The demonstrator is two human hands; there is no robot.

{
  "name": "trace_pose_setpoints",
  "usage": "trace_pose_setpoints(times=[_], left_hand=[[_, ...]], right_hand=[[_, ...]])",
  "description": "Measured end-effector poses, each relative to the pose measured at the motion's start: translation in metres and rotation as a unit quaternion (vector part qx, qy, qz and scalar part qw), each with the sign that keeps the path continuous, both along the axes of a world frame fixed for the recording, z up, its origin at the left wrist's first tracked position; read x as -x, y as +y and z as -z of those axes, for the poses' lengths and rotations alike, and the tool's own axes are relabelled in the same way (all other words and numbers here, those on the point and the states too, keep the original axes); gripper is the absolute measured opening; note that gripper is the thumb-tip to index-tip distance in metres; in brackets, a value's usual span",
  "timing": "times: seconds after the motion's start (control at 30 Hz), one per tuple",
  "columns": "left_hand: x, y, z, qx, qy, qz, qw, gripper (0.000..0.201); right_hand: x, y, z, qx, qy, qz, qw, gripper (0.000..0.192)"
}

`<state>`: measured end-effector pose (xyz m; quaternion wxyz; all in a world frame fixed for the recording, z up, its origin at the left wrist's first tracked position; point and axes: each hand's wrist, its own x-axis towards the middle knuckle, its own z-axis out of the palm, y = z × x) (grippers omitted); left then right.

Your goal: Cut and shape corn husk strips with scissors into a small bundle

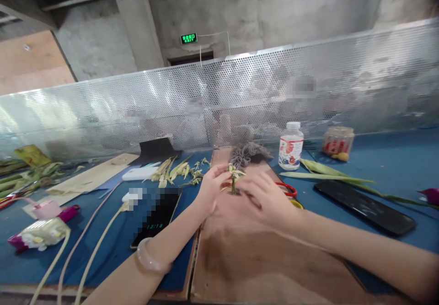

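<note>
Concrete walls and a perforated metal screen (240,90) close off the far side of our blue-topped bench (394,168), with a green exit sign (189,38) above. Far left lie a pile of green stalks (20,177), a wrapped packet (41,234) and pale cables (92,250). Next comes a dark phone (156,218) with a lit screen, and behind it a heap of stripped leaves (171,170).

Our left hand (211,188), a pale bangle (151,261) on its wrist, is closed in a pinch on a small leafy sprig (235,177), held upright just above the brown board (247,250) at bench centre. Our right hand (269,200) meets it from the other side, fingers curled low at the stem; motion blur keeps us from telling whether it grips or only touches.

We judge the work to be mid-way: shaping or binding the sprig, with leaves already stripped behind it. What comes next seems to call for a steady left pinch while the right fingers work the stem's base.

Rightward, red-handled scissors (288,188) peek out beside the right hand, then a white bottle (291,146), a small jar (338,142), long green leaves (329,174) and a second phone (365,206).
</note>
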<state>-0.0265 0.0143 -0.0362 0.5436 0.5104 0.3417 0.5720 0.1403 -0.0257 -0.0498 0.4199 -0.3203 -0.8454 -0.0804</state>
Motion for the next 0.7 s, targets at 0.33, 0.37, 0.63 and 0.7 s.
trace_pose_setpoints(times=[0.33, 0.37, 0.63, 0.7], left_hand=[[-0.006, -0.007, -0.003, -0.028, 0.025, -0.004, 0.999, 0.025], [-0.006, -0.007, -0.003, -0.031, 0.03, -0.004, 0.999, 0.025], [-0.006, -0.003, -0.001, -0.034, 0.024, -0.024, 0.999, 0.026], [-0.005, -0.002, -0.001, -0.029, 0.018, -0.006, 0.999, 0.03]], right_hand=[[0.017, 0.02, 0.02, 0.3, 0.167, -0.035, 0.938, 0.024], [0.017, 0.019, 0.021, 0.292, 0.163, -0.029, 0.942, 0.023], [0.012, 0.019, 0.019, 0.327, 0.158, -0.062, 0.929, 0.022], [0.011, 0.018, 0.018, 0.324, 0.172, -0.069, 0.928, 0.024]])
